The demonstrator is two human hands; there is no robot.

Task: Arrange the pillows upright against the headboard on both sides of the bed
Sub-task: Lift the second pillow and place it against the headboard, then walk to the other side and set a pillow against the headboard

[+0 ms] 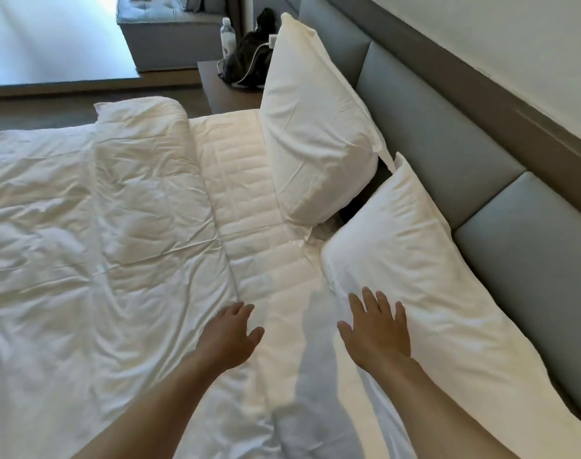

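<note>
Two white pillows lean against the grey padded headboard [448, 134] on the right. The far pillow [315, 127] stands nearly upright at the bed's far end. The near pillow [415, 266] slants against the headboard, its lower edge on the mattress. My right hand [377, 329] is open, fingers spread, at the near pillow's lower edge; whether it touches is unclear. My left hand [231, 336] hovers open over the quilted mattress pad [246, 193], holding nothing.
A rumpled white duvet [84, 243] covers the left of the bed, folded back from the pillows. Beyond the far pillow, a bedside table [216, 81] holds a water bottle [228, 38], a dark bag and a white cable. A grey bench sits farther back.
</note>
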